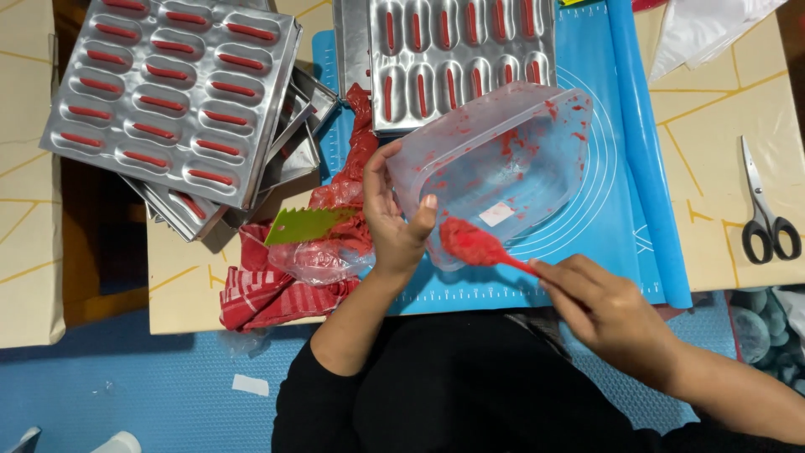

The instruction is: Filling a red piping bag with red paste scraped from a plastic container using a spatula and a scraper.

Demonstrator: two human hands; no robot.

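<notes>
While the smeared plastic container (503,159) is tilted and gripped at its rim by the left hand (390,218), a batter-laden red spatula (474,245) is pinched in the right hand (608,315), giving access inside.

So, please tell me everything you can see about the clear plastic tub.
The tub is a clear, rounded-rectangular plastic container with no lid, smeared inside with red batter. It is tilted, its opening turned toward the person, above the blue mat. The left hand grips its near rim, thumb on the edge. A red spatula, held by the right hand, is at its lower rim. A small pale label shows through the wall.
</notes>
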